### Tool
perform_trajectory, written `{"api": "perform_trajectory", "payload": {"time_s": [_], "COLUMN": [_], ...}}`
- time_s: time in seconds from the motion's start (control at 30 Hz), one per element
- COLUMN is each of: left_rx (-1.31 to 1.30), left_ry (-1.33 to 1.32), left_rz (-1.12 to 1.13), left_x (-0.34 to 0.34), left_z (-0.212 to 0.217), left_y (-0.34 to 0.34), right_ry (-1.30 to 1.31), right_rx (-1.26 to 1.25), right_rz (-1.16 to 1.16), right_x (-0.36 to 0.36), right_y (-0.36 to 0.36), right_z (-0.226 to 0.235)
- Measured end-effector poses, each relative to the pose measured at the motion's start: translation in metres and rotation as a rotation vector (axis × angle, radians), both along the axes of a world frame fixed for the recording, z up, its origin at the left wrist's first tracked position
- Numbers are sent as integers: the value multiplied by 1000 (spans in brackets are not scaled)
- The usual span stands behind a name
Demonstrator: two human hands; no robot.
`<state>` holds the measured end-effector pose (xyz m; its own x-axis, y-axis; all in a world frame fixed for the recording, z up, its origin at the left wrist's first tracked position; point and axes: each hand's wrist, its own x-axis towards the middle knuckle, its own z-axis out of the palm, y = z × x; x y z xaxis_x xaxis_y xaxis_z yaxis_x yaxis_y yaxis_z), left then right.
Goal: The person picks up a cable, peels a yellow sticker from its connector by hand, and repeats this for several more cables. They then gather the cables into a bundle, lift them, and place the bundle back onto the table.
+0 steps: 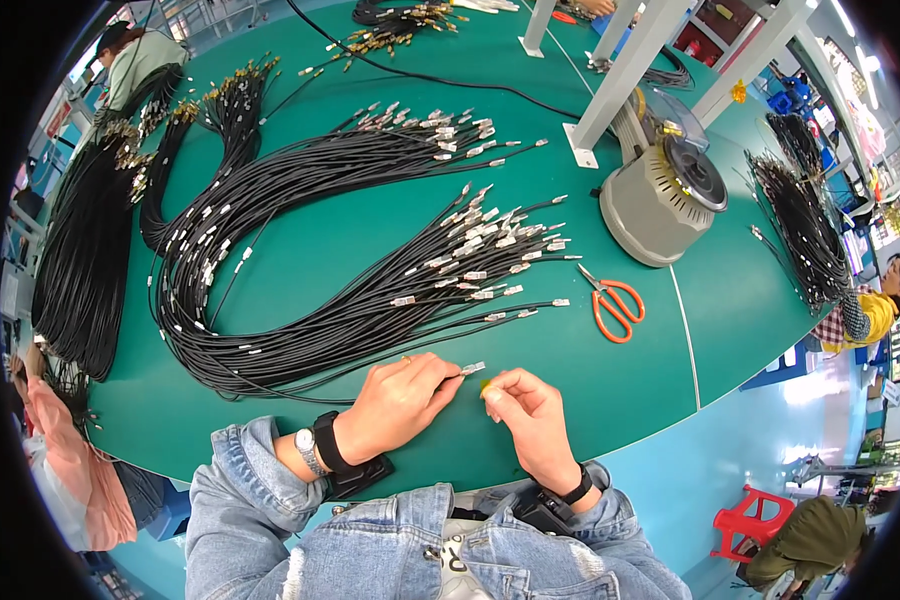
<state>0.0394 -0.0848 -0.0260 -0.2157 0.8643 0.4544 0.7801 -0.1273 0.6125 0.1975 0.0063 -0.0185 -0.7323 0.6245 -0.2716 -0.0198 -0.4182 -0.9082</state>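
Pale blue floor (660, 470) shows beyond a green tabletop (610, 400), where a thick bundle of black cables (360, 320) curves across the left side, its many connector ends (474, 275) fanned toward the middle. Right of that fan lie orange-handled scissors (601, 288), with a rounded grey machine (645, 210) farther off. Along the near edge, the left hand (395, 405) has its grip pinched just behind a clear connector (473, 369), which points right, on the near side of the bundle. Just beside it, apart, the right hand (532, 425) has its grip closed on a yellow piece (485, 388), too small to identify. The step in hand appears to be detail work on this single connector. The next move seems to call for a steady left grip and careful alignment by the right.
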Motion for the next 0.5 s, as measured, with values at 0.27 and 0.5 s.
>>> {"api": "perform_trajectory", "payload": {"time_s": [0.27,0.5], "left_rx": [37,85], "left_ry": [100,135], "left_rz": [0,-7], "left_x": [-3,-2], "left_z": [0,2], "left_y": [-4,-5], "right_ry": [-78,-109], "right_rx": [124,102], "right_rz": [4,-3], "right_x": [-14,-14], "right_y": [-9,-8], "right_z": [1,2]}}
